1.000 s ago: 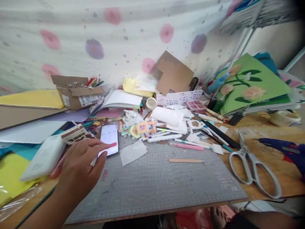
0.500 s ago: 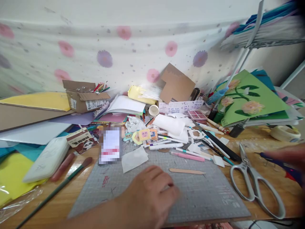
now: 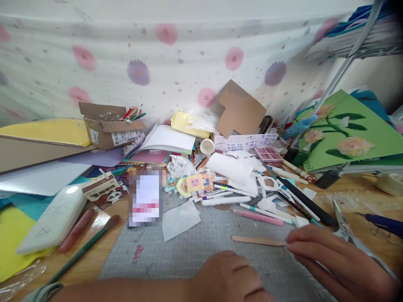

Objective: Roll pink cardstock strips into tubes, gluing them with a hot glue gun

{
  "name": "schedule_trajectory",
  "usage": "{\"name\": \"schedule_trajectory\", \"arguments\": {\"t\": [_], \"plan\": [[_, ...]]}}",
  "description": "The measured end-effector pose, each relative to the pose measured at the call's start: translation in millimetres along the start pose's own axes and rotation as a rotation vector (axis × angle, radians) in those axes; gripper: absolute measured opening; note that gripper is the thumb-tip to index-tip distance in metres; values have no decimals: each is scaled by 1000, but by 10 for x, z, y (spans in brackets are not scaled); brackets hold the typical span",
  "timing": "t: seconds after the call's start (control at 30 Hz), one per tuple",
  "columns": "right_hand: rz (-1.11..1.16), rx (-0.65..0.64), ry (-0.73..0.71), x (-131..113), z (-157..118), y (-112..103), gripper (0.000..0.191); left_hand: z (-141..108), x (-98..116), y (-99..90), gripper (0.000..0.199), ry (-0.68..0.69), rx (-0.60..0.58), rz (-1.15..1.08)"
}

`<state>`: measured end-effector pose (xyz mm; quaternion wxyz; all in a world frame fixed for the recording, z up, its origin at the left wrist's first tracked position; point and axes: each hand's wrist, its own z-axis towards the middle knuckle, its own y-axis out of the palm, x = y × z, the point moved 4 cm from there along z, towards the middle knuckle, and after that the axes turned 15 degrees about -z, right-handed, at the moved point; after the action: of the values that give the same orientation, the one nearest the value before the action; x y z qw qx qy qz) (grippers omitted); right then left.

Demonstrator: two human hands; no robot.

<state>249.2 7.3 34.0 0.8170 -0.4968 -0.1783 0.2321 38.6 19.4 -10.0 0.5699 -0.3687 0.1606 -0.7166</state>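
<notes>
My left hand (image 3: 231,277) rests low over the grey cutting mat (image 3: 176,260), its fingers curled in and their contents hidden. From the right reaches my right hand (image 3: 336,264), fingers stretched forward and nothing visibly held. Its fingertips are at the tapered end of a flat wooden craft stick (image 3: 256,240) lying on the mat; whether they touch is unclear. Partly behind that hand lie metal scissors (image 3: 343,222). A blue-handled tool with a thin metal tip (image 3: 385,223) lies on the table beyond. A piece of whitish paper (image 3: 181,220) lies on the mat.
Pens, paper scraps and a black-handled cutter (image 3: 308,203) crowd the mat's back edge. A green-handled brush (image 3: 82,249), a white case (image 3: 52,224) and a phone-like blurred item (image 3: 145,197) are at left. A cardboard box (image 3: 110,130) stands behind.
My right hand has left the blue-handled tool at the far right and moved in to the craft stick's end. My left hand has shifted lower and slightly right. The view has shifted slightly.
</notes>
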Motion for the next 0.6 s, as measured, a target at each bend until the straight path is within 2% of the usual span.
{"name": "schedule_trajectory", "arguments": {"t": [0.1, 0.2, 0.27, 0.33, 0.4, 0.5, 0.6], "plan": [[-68, 0, 47, 121, 309, 89, 20, -30, -48, -20, 40, -60, 59, -29], [-180, -55, 105, 281, 778, 255, 23, -65, -80, -26, 47, -50, 88, -6], [-282, -167, 148, 352, 1105, 431, 32, -96, -97, -6, 49, -26, 108, 22], [-338, -236, 179, 367, 1384, 595, 43, -132, -118, 46, 45, -8, 112, 51], [-382, -283, 211, 353, 1588, 720, 52, -166, -134, 137, 34, 25, 59, 61], [-441, -345, 264, 363, 1762, 819, 60, -198, -168, 278, 18, 45, -47, 26], [-463, -397, 310, 458, 1850, 863, 55, -189, -181, 318, 20, 56, -79, -11]]}}
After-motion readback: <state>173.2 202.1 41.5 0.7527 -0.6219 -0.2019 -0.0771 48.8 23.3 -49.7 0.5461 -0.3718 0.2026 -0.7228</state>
